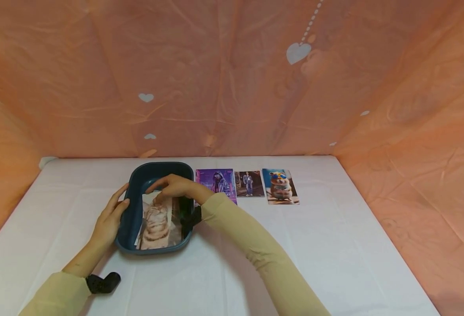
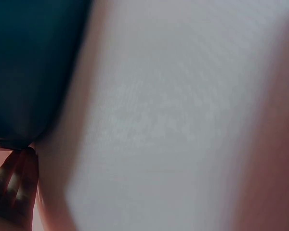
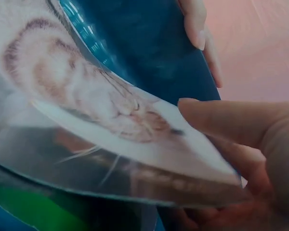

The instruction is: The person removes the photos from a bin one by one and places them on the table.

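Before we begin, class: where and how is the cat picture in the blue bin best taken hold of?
Probably the cat picture is best pinched at its far edge, by the cat's head, coming from above. The blue bin walls it in, and it is thin and bends, so thumb on the face, fingers beneath. The right hand has its thumb at that end.

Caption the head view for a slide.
Left hand touching a blue tub, right hand pinching a cat picture inside, three more pictures lying to the tub's right.
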Motion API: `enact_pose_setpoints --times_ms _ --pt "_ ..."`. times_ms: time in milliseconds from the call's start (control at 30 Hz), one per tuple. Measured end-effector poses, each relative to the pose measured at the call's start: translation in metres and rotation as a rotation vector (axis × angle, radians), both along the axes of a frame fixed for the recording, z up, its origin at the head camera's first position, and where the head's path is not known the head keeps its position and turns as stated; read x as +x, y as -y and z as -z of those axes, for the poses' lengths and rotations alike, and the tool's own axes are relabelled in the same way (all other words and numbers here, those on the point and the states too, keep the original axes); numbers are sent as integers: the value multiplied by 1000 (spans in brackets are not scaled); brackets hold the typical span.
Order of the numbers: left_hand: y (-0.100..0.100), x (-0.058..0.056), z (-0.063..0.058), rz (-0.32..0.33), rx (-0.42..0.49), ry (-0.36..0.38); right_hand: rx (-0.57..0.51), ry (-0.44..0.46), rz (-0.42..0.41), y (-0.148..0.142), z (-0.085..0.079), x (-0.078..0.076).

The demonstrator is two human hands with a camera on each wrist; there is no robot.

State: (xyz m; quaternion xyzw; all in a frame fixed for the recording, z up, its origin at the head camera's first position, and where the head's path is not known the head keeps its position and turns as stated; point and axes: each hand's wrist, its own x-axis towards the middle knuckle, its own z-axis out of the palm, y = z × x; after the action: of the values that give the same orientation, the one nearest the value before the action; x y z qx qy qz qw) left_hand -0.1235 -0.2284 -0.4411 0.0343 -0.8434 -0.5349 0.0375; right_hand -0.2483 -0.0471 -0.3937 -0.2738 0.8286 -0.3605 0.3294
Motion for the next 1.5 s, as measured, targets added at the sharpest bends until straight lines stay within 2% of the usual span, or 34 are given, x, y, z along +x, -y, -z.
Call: enact_pose_setpoints --times_ms 233,433,567,833,1067,1200,1333,1500 --pt "-2 -1 2 -3 0 8 -130 34 41 -4 4 -1" --pt "-3 -2 2 -4 -11 36 -239 112 84 -8 4 -1" --pt "-3 -1 3 -4 -27 41 -301 163 134 -11 5 -2" --pt "-2 -2 6 4 5 -8 -402 177 243 -23 3 -6" --pt "-2 -4 3 2 -35 19 -496 262 328 -38 -3 -7" --pt "-2 -3 1 6 -5 33 -532 325 362 -51 -8 -7" --pt "0 -3 -1 -3 -24 31 -535 365 388 -67 -10 -8" --pt "1 -3 -2 -5 -33 27 -516 325 408 -89 -11 -7"
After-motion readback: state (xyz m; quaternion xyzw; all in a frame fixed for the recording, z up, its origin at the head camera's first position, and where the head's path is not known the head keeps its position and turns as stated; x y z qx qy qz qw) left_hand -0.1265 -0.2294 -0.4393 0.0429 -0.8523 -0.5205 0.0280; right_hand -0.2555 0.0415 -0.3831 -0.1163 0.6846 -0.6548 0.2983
